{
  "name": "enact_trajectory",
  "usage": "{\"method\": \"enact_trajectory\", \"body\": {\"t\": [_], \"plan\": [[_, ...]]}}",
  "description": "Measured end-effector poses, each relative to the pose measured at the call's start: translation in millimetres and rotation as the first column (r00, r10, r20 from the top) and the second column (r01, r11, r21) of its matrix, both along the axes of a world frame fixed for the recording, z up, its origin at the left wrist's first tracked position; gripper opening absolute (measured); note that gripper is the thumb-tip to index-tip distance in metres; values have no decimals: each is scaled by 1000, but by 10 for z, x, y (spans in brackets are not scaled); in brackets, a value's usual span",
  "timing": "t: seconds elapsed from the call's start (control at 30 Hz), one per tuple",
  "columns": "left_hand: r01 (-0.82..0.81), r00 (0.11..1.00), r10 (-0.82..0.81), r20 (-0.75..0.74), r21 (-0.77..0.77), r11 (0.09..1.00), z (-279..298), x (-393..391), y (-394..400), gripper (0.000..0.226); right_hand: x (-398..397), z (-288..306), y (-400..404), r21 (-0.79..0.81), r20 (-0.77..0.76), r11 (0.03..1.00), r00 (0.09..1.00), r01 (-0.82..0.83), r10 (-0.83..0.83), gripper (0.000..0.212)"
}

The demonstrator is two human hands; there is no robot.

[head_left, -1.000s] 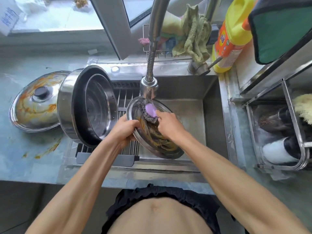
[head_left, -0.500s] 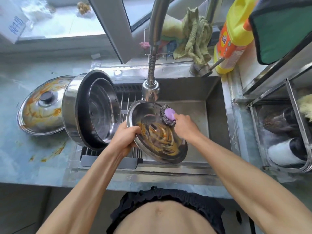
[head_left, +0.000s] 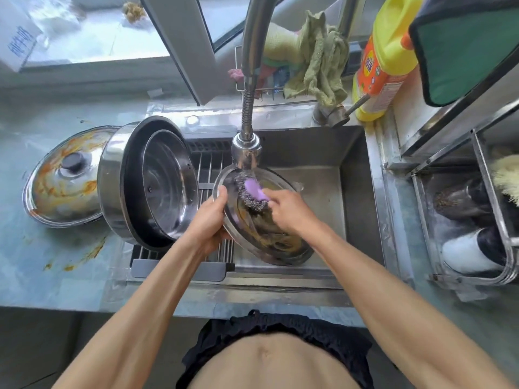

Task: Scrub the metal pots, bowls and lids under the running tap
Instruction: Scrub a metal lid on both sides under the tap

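Head view: tilted lid (head_left: pixel 269 242), orange-streaked, under steel scrubber (head_left: pixel 254 196).

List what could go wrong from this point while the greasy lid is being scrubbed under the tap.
1. The left hand grips the wet, greasy lid by its rim only; it might slip into the sink.
2. The stacked pots lean tilted on the sink rack, close to the left hand; a bump could tip them.

You can't read any text: the yellow bottle's (head_left: pixel 384 54) orange label and the white box's (head_left: pixel 16 37) blue print are both blurred
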State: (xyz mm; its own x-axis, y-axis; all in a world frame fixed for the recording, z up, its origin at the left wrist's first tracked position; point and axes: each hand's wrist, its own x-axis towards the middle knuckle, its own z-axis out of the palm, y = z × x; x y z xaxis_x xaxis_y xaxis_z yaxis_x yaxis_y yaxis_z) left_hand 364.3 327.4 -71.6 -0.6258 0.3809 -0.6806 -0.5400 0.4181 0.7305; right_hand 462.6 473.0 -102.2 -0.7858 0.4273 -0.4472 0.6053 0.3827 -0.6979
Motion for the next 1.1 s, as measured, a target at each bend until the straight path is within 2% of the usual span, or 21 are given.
{"method": "enact_trajectory", "body": {"t": [0.03, 0.1, 0.2, 0.3, 0.4, 0.47, 0.57, 0.63, 0.73, 0.83, 0.93, 1.0, 1.1], "plan": [[7, 1000, -7, -4, -5, 1000, -17, 24, -3, 50, 11, -34, 52, 15, 23, 999, 999, 31, -32, 46], [-25, 1000, 25, 18, -12, 1000, -47, 73, 18, 51, 13, 24, -34, 39, 32, 999, 999, -14, 12, 45], [-115, 989, 113, 93, 18, 993, -58, 111, 61, 54, 39, 141, -205, 0, -65, 995, 993, -97, 97, 41], [-114, 992, 114, 62, -11, 993, -31, 177, 75, 54, 55, 32, 15, 34, 19, 999, 1000, -12, 11, 41], [-131, 990, 131, 55, -16, 991, -10, 177, 84, 58, 76, 125, -134, 60, 31, 993, 995, -98, 96, 45], [-125, 991, 126, 46, -24, 992, -8, 135, 70, 58, 103, 185, -233, 12, -36, 993, 992, -120, 120, 45], [-74, 997, 74, 6, -4, 997, -18, 131, 40, 54, 73, 100, -36, 84, 38, 995, 998, -61, 58, 47], [-53, 998, 53, -14, -13, 998, -15, 138, 18, 51, 41, 122, -64, 138, 58, 986, 994, -96, 89, 48], [-41, 999, 41, -13, -6, 999, -14, 89, -35, 43, 12, 203, -262, 70, -2, 987, 989, -146, 147, 43], [9, 1000, -9, -25, -15, 1000, 13, 87, -142, 19, 67, 25, -77, 109, 90, 989, 991, -104, 95, 42], [26, 999, -28, -41, -37, 999, 68, 100, -177, 21, 187, -82, 84, 172, 243, 983, 970, -61, 18, 43], [21, 997, -23, -71, -34, 999, 98, 68, -150, 25, 197, -106, 82, 192, 257, 980, 966, -46, -5, 46], [-6, 992, 3, -130, -23, 1000, 156, -15, -53, 26, 60, -101, 7, 180, 171, 983, 985, -41, 10, 49]]}}
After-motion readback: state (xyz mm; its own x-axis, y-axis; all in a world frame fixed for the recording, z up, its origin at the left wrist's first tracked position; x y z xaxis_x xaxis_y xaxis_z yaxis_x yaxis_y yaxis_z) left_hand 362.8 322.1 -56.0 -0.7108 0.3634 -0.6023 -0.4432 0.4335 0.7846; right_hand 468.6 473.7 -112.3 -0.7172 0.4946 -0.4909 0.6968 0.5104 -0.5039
